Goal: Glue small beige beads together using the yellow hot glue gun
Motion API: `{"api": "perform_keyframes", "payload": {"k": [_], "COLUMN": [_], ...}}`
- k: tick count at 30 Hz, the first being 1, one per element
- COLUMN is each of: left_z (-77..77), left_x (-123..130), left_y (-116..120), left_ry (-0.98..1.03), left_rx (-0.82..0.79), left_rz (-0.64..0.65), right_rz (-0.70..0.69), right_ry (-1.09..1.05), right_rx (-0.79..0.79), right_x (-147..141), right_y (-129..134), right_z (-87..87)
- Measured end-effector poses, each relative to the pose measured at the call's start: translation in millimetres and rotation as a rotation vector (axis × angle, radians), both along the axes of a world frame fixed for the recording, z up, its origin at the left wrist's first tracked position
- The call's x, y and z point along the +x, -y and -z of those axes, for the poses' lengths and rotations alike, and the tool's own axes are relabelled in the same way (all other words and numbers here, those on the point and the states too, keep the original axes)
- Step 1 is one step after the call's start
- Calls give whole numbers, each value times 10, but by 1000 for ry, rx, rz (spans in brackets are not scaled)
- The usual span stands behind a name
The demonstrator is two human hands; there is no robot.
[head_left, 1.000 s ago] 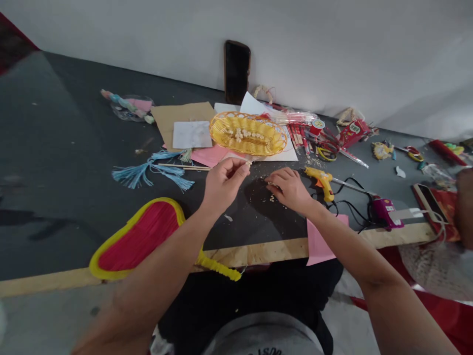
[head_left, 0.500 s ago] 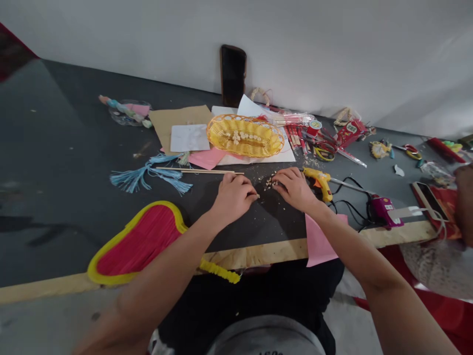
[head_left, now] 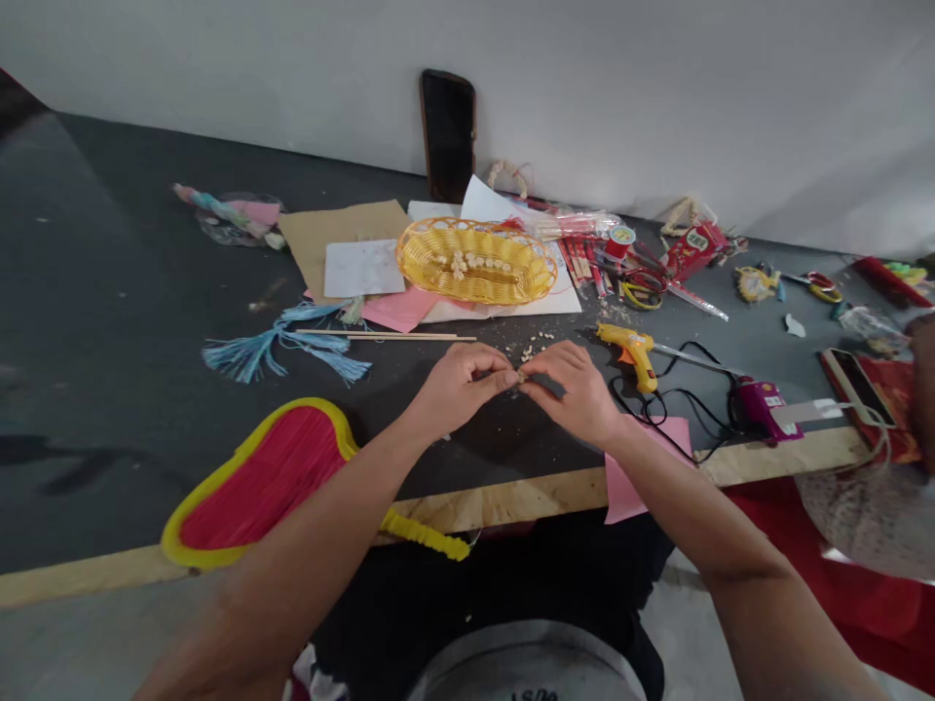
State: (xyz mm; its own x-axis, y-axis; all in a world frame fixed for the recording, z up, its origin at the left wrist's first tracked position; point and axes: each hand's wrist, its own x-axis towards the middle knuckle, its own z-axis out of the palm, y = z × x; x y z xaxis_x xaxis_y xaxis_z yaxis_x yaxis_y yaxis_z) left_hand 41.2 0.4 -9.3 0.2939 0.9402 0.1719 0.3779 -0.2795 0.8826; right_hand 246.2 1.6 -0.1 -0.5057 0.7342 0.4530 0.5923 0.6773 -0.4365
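Note:
My left hand (head_left: 460, 389) and my right hand (head_left: 577, 391) meet fingertip to fingertip low over the dark tabletop. Pinched between them is a small pale piece (head_left: 521, 378), mostly covered by the fingers and too small to name exactly. Just beyond the fingertips lie several loose pale bits (head_left: 537, 341) of similar colour. A yellow woven basket (head_left: 530, 289) behind the hands carries small cream-coloured pieces, some in a row. Two thin sticks (head_left: 409, 337) lie left of my left hand, beside a blue tassel (head_left: 281, 341).
A yellow glue gun (head_left: 635, 352) with a black cord lies to the right, near pink paper (head_left: 628, 482) overhanging the edge. A red fan-shaped piece with yellow trim (head_left: 274, 477) sits front left. A phone (head_left: 448, 136) leans on the wall. Scissors (head_left: 683, 294) lie back right.
My right hand has moved from the loose bits toward my left hand, and their fingertips now meet at the small piece. The view has shifted slightly.

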Motion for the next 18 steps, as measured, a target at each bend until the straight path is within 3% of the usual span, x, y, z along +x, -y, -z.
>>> {"api": "perform_keyframes", "payload": {"k": [3, 6, 12, 18], "left_z": [13, 32, 55, 46], "left_x": [-23, 9, 104, -120], "left_y": [-8, 45, 264, 177], "left_ry": [-198, -420, -691, -769], "left_rx": [129, 266, 361, 291], "left_rz": [-26, 117, 340, 207], "right_rz": [46, 152, 150, 98], "right_ry": [-108, -185, -299, -338], "right_rx": [53, 43, -25, -38], "right_x": [154, 318, 342, 272], "right_y": [-72, -138, -197, -218], "right_z": [-102, -170, 10, 191]}}
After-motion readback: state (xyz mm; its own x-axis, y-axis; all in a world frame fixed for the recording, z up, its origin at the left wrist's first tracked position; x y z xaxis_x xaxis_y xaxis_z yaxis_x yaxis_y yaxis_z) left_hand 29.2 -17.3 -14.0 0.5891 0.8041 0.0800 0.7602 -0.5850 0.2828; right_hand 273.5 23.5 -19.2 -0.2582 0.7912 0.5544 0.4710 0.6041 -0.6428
